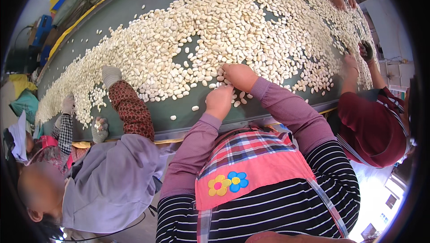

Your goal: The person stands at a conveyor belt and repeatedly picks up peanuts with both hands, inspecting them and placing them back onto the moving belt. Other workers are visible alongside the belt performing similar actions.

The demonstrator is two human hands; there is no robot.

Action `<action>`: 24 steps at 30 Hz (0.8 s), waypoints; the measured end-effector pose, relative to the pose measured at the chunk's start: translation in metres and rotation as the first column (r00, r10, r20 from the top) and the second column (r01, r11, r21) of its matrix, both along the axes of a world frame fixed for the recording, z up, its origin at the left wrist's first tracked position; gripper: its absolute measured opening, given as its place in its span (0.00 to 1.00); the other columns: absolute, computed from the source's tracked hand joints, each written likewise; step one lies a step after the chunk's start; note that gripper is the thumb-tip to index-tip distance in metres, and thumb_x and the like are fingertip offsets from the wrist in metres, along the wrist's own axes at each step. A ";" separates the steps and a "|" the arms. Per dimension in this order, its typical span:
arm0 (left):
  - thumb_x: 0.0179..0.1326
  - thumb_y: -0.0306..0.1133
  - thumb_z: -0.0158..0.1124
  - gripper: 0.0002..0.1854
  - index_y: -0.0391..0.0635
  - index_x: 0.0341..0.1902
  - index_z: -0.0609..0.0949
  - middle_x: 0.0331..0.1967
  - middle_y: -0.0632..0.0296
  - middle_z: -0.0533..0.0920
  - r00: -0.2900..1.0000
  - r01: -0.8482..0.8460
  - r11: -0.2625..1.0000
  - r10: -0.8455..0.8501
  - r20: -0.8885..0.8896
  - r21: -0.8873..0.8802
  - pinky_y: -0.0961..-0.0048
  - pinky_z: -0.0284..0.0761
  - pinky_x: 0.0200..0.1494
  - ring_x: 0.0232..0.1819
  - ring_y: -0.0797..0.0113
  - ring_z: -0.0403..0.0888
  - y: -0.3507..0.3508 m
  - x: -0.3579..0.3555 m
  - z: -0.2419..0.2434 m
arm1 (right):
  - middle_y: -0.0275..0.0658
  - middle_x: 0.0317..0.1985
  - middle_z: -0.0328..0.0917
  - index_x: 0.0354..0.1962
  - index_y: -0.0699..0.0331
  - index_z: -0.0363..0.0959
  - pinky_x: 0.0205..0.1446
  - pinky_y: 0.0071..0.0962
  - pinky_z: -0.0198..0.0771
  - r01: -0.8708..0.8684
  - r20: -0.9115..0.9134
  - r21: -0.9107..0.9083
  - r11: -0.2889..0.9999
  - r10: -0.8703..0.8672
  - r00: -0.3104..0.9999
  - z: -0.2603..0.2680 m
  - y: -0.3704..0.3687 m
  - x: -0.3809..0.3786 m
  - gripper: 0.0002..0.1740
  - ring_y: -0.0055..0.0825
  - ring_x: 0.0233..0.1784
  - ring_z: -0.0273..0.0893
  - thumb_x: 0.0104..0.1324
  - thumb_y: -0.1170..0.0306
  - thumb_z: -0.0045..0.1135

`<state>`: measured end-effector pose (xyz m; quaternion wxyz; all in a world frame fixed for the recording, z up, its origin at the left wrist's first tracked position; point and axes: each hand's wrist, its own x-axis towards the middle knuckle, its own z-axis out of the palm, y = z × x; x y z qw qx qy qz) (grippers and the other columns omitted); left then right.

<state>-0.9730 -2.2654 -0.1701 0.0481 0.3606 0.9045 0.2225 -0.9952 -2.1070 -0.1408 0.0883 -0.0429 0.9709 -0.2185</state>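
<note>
A broad heap of flat white beans (228,24) is spread over a dark green table or belt surface (158,113). Both of my hands are at its near edge, close together. My left hand (219,101) has its fingers curled down among a few beans; whether it grips one is hidden. Just to the right and a bit farther off, my right hand (240,76) reaches with bent fingertips into the beans; what lies under the fingers cannot be made out. Some loose beans (239,99) lie beneath and between my hands, and a single bean (195,108) lies to their left.
On the left, a co-worker's gloved hand (112,76) touches the heap, and the other glove (99,129) holds beans. Farther left is another gloved hand (68,104). Co-workers' hands work at right (351,62) and far right (338,2). A metal rim (174,133) edges the near side.
</note>
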 end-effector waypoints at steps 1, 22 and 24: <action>0.64 0.38 0.56 0.09 0.48 0.42 0.78 0.27 0.54 0.82 0.999 -0.021 0.999 0.019 0.036 0.042 0.56 0.76 0.28 0.28 0.51 0.82 -0.008 -0.001 -0.001 | 0.48 0.33 0.81 0.42 0.63 0.77 0.41 0.42 0.74 -0.003 -0.044 -0.051 0.999 0.001 0.999 -0.001 -0.002 -0.001 0.13 0.48 0.37 0.80 0.64 0.65 0.53; 0.63 0.34 0.56 0.09 0.42 0.41 0.73 0.27 0.49 0.83 0.983 -0.114 0.980 0.134 0.125 -0.161 0.52 0.78 0.32 0.30 0.47 0.84 -0.069 -0.048 -0.002 | 0.48 0.34 0.83 0.43 0.60 0.80 0.44 0.34 0.75 0.154 0.119 -0.390 0.908 -0.116 0.986 -0.009 -0.021 -0.013 0.14 0.41 0.35 0.81 0.65 0.64 0.51; 0.62 0.29 0.53 0.12 0.40 0.47 0.72 0.27 0.49 0.83 0.992 -0.087 0.978 0.103 0.072 -0.190 0.56 0.80 0.30 0.28 0.50 0.84 -0.072 -0.045 -0.005 | 0.48 0.33 0.83 0.44 0.60 0.80 0.42 0.33 0.75 0.238 0.008 -0.447 0.862 -0.262 0.965 -0.002 -0.017 -0.012 0.15 0.40 0.33 0.81 0.66 0.62 0.52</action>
